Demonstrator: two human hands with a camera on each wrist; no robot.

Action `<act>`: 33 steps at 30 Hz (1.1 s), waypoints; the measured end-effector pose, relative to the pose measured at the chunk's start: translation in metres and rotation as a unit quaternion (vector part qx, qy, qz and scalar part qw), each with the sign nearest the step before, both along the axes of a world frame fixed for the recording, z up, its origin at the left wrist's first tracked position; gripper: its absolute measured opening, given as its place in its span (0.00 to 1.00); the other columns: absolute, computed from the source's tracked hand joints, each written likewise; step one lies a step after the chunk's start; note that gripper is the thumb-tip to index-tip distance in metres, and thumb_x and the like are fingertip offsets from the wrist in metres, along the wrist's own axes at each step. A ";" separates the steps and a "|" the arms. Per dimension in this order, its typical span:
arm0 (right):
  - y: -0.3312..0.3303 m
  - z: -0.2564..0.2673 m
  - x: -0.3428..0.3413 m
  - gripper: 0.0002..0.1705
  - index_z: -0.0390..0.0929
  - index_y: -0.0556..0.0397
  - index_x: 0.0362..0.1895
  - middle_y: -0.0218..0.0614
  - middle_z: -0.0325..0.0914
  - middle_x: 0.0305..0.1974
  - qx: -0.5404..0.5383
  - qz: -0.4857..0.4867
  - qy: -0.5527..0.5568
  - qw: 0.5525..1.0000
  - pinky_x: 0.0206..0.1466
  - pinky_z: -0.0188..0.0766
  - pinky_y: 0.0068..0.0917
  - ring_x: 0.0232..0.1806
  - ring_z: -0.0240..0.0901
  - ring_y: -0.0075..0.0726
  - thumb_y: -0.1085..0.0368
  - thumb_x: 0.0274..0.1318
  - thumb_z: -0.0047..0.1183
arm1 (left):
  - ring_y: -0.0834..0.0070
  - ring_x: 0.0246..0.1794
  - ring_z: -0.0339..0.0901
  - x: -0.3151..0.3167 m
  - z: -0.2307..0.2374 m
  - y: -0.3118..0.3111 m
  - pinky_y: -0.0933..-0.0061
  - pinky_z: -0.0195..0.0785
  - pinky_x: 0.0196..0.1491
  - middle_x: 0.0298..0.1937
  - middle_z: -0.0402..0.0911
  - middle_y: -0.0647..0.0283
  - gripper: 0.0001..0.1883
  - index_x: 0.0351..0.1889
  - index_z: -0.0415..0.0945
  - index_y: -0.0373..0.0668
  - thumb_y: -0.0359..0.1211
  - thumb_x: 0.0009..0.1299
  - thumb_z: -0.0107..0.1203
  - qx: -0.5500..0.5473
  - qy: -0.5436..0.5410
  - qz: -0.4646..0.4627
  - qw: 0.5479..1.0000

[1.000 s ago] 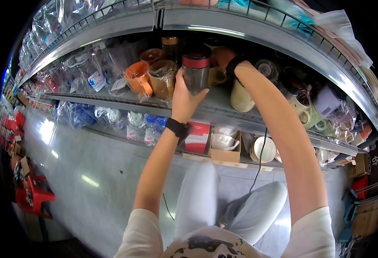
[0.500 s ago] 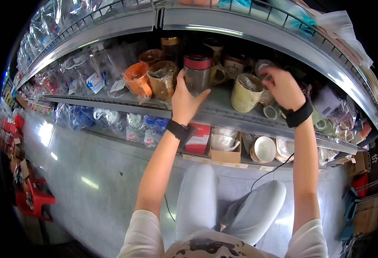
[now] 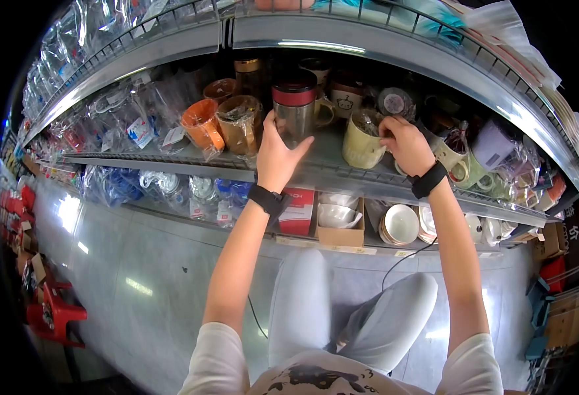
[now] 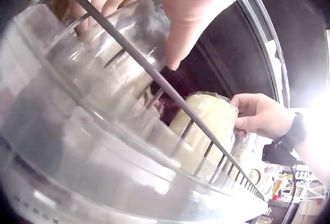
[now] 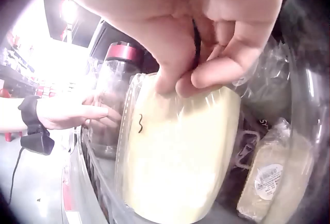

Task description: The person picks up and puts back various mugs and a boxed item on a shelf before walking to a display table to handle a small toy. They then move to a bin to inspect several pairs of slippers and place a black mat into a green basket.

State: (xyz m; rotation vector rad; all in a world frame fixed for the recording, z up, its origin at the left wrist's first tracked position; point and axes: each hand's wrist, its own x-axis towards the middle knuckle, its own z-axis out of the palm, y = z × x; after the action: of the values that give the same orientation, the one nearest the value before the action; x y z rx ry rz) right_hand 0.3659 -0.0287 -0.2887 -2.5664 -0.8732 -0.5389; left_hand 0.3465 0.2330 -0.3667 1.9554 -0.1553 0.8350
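Note:
On the middle shelf stands a clear tumbler point(image 3: 296, 118) with a dark lid and red band. My left hand point(image 3: 279, 155) holds it low down, fingers along its left side and thumb at the front right. To its right, my right hand point(image 3: 408, 145) pinches the rim of a pale yellow mug point(image 3: 360, 141) in clear plastic wrap. The right wrist view shows thumb and fingertips together on the top edge of this mug point(image 5: 180, 152). In the left wrist view, the shelf's wire rail crosses in front of the mug point(image 4: 206, 113).
Left of the tumbler are an orange mug point(image 3: 202, 125) and a brown mug point(image 3: 238, 125), both wrapped. A cup with a drawn face point(image 3: 345, 99) stands behind. More wrapped mugs and a lilac cup point(image 3: 494, 141) fill the right. A wire rail point(image 3: 223, 164) edges the shelf; bowls point(image 3: 400, 224) sit below.
My right hand has come out from behind the tumbler, moved right past the yellow mug, then come back to grip its rim. The left hand has stayed at the tumbler.

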 end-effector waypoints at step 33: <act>0.044 0.073 -0.114 0.11 0.75 0.46 0.36 0.30 0.74 0.37 0.058 0.116 -0.252 0.959 0.33 0.73 0.32 0.33 0.74 0.39 0.67 0.43 0.56 | 0.62 0.55 0.71 -0.005 0.000 0.007 0.68 0.62 0.59 0.55 0.71 0.46 0.43 0.63 0.51 0.32 0.37 0.56 0.67 -0.009 0.006 -0.040 0.999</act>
State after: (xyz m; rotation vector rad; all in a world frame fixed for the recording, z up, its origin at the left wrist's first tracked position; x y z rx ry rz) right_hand 0.2520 0.0156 -0.2153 -2.2068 -1.2442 -1.1590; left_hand 0.3418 0.2399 -0.3662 1.9244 -0.2160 0.7705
